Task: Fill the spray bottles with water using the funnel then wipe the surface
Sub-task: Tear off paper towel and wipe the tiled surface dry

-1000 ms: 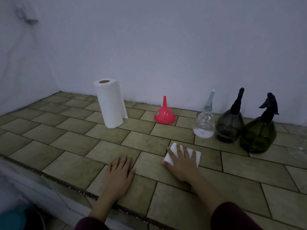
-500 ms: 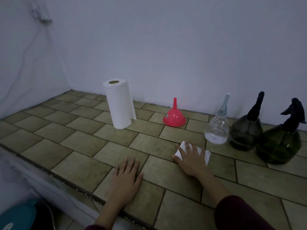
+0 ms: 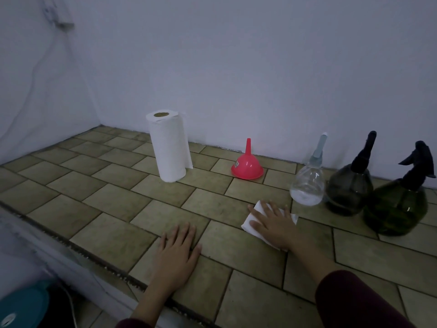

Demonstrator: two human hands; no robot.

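Head-camera footage showed three spray bottles lined up by the wall at the right: a clear bottle [image 3: 307, 185] with a little liquid at its bottom, a dark bottle [image 3: 347, 189] touching it, and a green bottle [image 3: 396, 207] nearest the edge of view. All three were capped with their spray heads, so the filling was judged finished, though the levels in the two dark ones could not be read. A red funnel [image 3: 247, 165] was set mouth-down on the tiled counter [image 3: 118, 237], apart from the bottles, with a paper towel roll [image 3: 169, 146] standing upright further left. A folded paper towel [image 3: 254, 222] was pressed flat to the tiles just in front of the clear bottle by the right hand [image 3: 274, 226], fingers spread and open over it. The left hand [image 3: 177, 252] was laid flat and empty near the counter's front edge. Wiping was judged under way, with most of the surface left to cover.
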